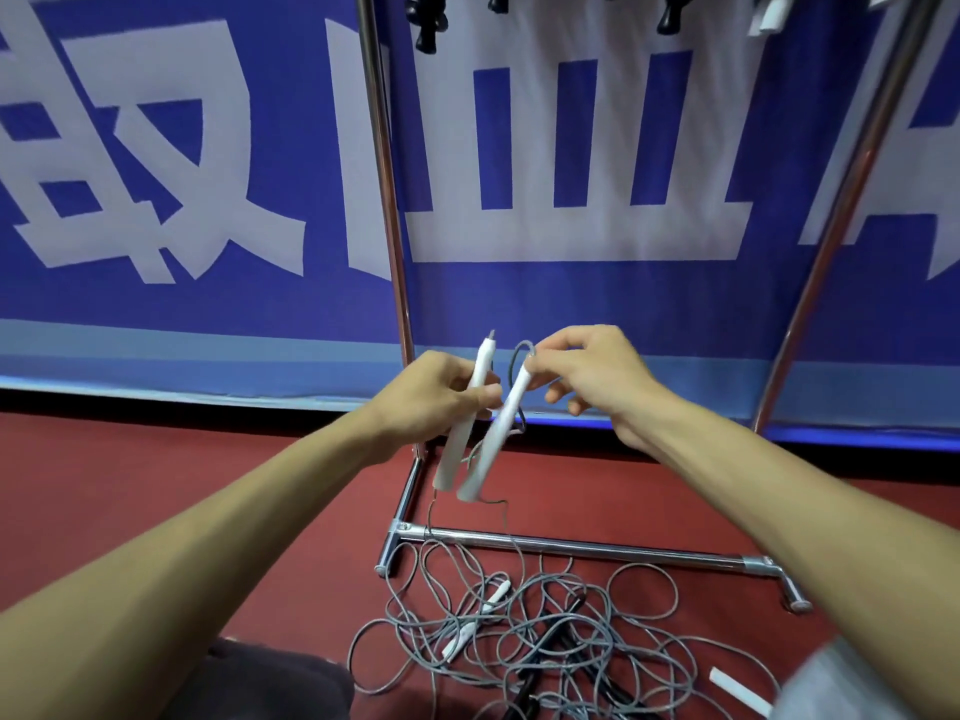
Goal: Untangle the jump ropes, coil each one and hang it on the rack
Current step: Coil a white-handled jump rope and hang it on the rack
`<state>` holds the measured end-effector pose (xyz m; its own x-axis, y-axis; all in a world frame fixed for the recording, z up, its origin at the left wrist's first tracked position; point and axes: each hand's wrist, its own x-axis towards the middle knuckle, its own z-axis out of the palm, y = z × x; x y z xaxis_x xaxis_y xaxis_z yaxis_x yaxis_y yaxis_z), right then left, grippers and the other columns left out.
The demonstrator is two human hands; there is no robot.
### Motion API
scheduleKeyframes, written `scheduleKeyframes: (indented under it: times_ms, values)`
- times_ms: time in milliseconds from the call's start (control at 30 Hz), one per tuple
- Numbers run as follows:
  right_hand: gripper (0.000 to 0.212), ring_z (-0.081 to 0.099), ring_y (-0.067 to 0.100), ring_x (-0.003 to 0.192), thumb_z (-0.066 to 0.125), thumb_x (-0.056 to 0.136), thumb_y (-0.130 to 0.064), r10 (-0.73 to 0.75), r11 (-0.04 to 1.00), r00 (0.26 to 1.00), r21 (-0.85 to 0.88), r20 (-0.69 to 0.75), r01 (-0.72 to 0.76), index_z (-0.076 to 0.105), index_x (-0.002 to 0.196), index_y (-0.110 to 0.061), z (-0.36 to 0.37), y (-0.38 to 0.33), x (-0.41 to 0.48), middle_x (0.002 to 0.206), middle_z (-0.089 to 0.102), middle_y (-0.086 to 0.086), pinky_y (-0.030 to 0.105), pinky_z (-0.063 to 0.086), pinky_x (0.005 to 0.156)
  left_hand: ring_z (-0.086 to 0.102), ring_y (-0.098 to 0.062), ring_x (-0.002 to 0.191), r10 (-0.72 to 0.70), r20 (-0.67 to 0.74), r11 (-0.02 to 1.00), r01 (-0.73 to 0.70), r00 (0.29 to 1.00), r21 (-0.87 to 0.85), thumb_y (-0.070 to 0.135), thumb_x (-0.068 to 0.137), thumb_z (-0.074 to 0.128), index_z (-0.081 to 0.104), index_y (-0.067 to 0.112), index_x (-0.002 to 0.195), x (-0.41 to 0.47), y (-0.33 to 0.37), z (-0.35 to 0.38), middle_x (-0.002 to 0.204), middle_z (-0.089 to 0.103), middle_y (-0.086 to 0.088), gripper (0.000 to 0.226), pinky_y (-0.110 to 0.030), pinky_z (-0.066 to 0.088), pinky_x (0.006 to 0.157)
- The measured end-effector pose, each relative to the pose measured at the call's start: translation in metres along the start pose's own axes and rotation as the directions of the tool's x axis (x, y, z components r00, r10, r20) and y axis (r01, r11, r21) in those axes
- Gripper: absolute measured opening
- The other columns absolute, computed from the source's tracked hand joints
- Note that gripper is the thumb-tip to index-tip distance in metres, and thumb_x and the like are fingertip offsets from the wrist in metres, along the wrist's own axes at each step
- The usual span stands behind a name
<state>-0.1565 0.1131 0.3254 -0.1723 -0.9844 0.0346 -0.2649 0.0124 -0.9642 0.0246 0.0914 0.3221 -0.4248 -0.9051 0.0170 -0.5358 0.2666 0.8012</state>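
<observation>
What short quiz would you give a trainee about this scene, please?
1. True or false: the left hand holds a white handle.
2. Where is the tangled pile of ropes? A. on a table; B. on the red floor by the base of the rack; C. in a box.
3. Fill in: the right hand pinches the ___ end of the second handle.
Key: 1 true; 2 B; 3 top.
</observation>
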Motion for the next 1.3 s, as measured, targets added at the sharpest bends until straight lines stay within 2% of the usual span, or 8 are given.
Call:
scheduleKeyframes:
  times_ms: [167, 333, 433, 600, 833, 1000, 1167, 1300]
  values:
    - [0.012, 0.046, 0.011, 0.046, 0.068, 0.077, -0.008, 0.038, 0.999, 0.998, 0.035, 0.056, -0.04, 0.072, 0.084, 0.002, 0.002, -0.002, 0.001, 0.072, 0.073, 0.011, 0.022, 0.034, 0.041, 0.043, -0.021, 0.07, -0.007, 0.137, 1.0, 0.003, 0.991, 0.029, 0.049, 0.085, 0.064, 0.063, -0.005, 0.087, 0.001, -0.002, 0.003, 0.073, 0.05, -0.01, 0.054, -0.039, 0.036, 0.067]
    - [0.014, 0.044, 0.01, 0.042, 0.068, 0.083, -0.008, 0.049, 0.992, 0.994, 0.108, 0.096, -0.059, 0.071, 0.09, 0.004, -0.002, -0.002, -0.001, 0.077, 0.073, 0.013, 0.02, 0.033, 0.039, 0.044, -0.015, 0.061, 0.012, 0.15, 0.975, -0.045, 0.989, 0.219, 0.032, 0.092, 0.066, 0.065, 0.004, 0.076, 0.004, 0.001, 0.003, 0.066, 0.053, -0.004, 0.032, -0.029, 0.039, 0.062]
    - [0.011, 0.046, 0.014, 0.043, 0.063, 0.083, -0.011, 0.103, 0.987, 0.988, 0.114, 0.114, -0.116, 0.069, 0.086, -0.001, -0.004, -0.001, 0.001, 0.079, 0.075, 0.011, 0.022, 0.034, 0.042, 0.034, -0.017, 0.052, 0.068, 0.077, 0.849, -0.098, 0.995, 0.519, 0.03, 0.093, 0.063, 0.043, 0.014, 0.057, 0.003, 0.005, 0.003, 0.055, 0.041, -0.001, 0.044, -0.024, 0.027, 0.05]
    - [0.013, 0.058, 0.013, 0.064, 0.057, 0.087, -0.018, -0.065, 0.997, 0.993, -0.053, -0.096, 0.06, 0.066, 0.078, -0.021, -0.006, 0.007, 0.012, 0.083, 0.072, 0.0, 0.028, 0.048, 0.056, 0.042, -0.033, 0.066, 0.166, 0.029, 0.582, -0.122, 0.986, 0.804, 0.03, 0.097, 0.054, 0.047, 0.012, 0.073, 0.0, 0.006, -0.002, 0.068, 0.047, -0.007, 0.031, -0.033, 0.028, 0.054]
    - [0.026, 0.07, 0.025, 0.075, 0.048, 0.093, -0.021, 0.04, 0.999, 0.948, -0.044, 0.316, -0.028, 0.061, 0.073, -0.01, -0.008, 0.009, 0.005, 0.072, 0.07, 0.01, 0.037, 0.049, 0.091, 0.041, -0.035, 0.066, 0.303, -0.007, 0.391, -0.118, 0.953, 0.913, 0.025, 0.093, 0.053, 0.062, 0.014, 0.088, -0.002, 0.012, -0.008, 0.067, 0.043, -0.005, 0.015, -0.031, 0.028, 0.055]
    - [0.05, 0.044, 0.019, 0.044, 0.054, 0.092, -0.053, 0.086, 0.988, 0.932, -0.15, 0.352, -0.034, 0.052, 0.063, -0.013, -0.008, 0.006, -0.001, 0.054, 0.044, 0.003, 0.03, 0.05, 0.054, 0.042, -0.03, 0.066, 0.262, -0.002, 0.304, -0.08, 0.965, 0.949, 0.022, 0.09, 0.052, 0.053, 0.019, 0.08, -0.005, 0.016, 0.001, 0.064, 0.034, -0.001, 0.011, -0.031, 0.027, 0.055]
    - [0.032, 0.039, 0.015, 0.041, 0.062, 0.089, -0.024, 0.033, 0.99, 0.951, -0.139, 0.308, 0.01, 0.057, 0.061, -0.01, -0.014, 0.004, 0.0, 0.054, 0.056, 0.007, 0.025, 0.034, 0.044, 0.04, -0.031, 0.064, 0.205, 0.022, 0.328, -0.09, 0.978, 0.941, 0.024, 0.086, 0.055, 0.048, 0.015, 0.08, -0.007, 0.022, 0.019, 0.062, 0.03, 0.0, 0.013, -0.031, 0.022, 0.051]
    - [0.027, 0.042, 0.017, 0.041, 0.049, 0.092, -0.013, 0.002, 0.987, 0.949, -0.153, 0.315, 0.049, 0.059, 0.068, -0.003, -0.017, 0.005, 0.001, 0.056, 0.059, 0.008, 0.026, 0.04, 0.045, 0.047, -0.033, 0.068, 0.141, 0.001, 0.537, -0.077, 0.99, 0.84, 0.029, 0.087, 0.055, 0.044, 0.016, 0.075, -0.009, 0.019, 0.027, 0.063, 0.038, 0.001, 0.021, -0.032, 0.03, 0.057]
